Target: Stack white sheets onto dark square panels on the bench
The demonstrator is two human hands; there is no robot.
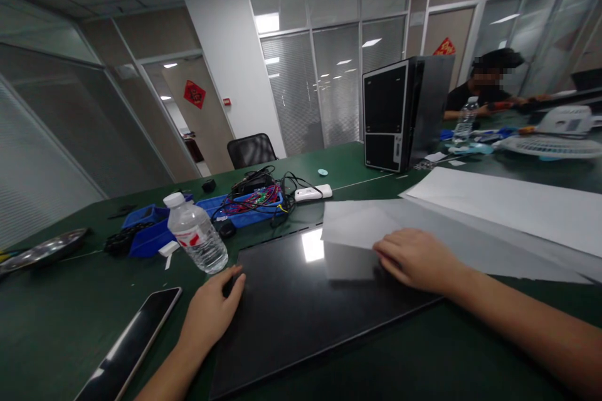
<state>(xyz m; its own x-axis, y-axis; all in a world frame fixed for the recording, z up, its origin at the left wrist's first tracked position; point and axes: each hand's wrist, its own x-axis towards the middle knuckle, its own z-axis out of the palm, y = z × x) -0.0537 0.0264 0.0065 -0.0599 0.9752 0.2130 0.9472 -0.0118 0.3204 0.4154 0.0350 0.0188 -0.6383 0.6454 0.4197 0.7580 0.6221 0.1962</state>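
A black, glossy flat panel (pixel 301 307), apparently a display panel, lies on the green table in front of me. My left hand (pixel 214 307) is at its left edge, thumb and fingers curled around the rim. Over the panel's right part, my right hand (pixel 414 260) has its fingers closed on a thin white sheet (pixel 357 219), whose near side reflects in the dark surface. The fingertips are partly hidden under that hand. Another white sheet (pixel 522 213) lies to the right, overlapping the first.
Left of the panel stand a water bottle (pixel 197 235) and a phone-like black slab (pixel 134 344). Behind are blue trays (pixel 244 216) with wires and a white power strip (pixel 313 193). A black computer case (pixel 404 113) stands at the back; a person (pixel 489 88) sits beyond it.
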